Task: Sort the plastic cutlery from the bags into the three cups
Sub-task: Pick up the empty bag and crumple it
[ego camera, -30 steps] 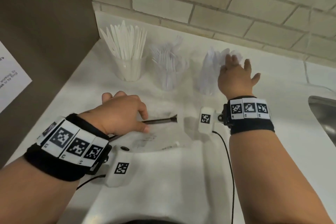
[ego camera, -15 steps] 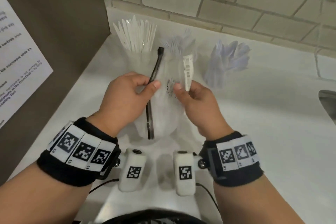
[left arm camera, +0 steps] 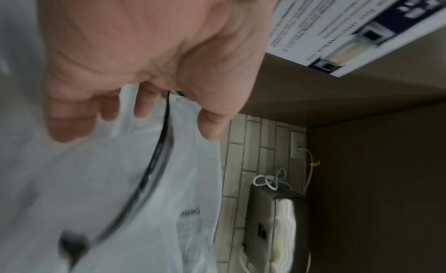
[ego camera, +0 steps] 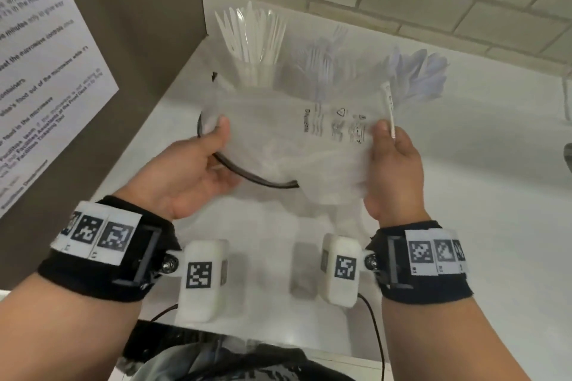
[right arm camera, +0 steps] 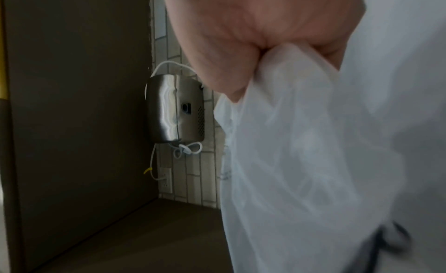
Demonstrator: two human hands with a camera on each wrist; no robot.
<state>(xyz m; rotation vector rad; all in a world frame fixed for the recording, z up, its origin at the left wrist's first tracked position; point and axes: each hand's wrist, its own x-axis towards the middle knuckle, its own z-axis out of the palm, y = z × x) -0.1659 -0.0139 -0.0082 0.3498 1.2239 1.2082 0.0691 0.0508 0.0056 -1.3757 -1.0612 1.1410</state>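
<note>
Thumb and fingers (ego camera: 221, 130) of left hand (ego camera: 188, 173) pinching clear zip bag (ego camera: 297, 145) by black zipper strip (ego camera: 247, 175); right hand (ego camera: 394, 170) pinching other edge. Held up, stretched wide, likely to check inside. No cutlery seen within. Behind: cup of knives (ego camera: 253, 46), cup of forks (ego camera: 322, 59), cup of spoons (ego camera: 421, 77), partly hidden by bag.

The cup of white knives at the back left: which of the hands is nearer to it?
Left. The left hand grips the clear bag's black-edged side just in front of the cup of knives. The right hand pinches the bag's opposite side, nearer the spoons.
</note>
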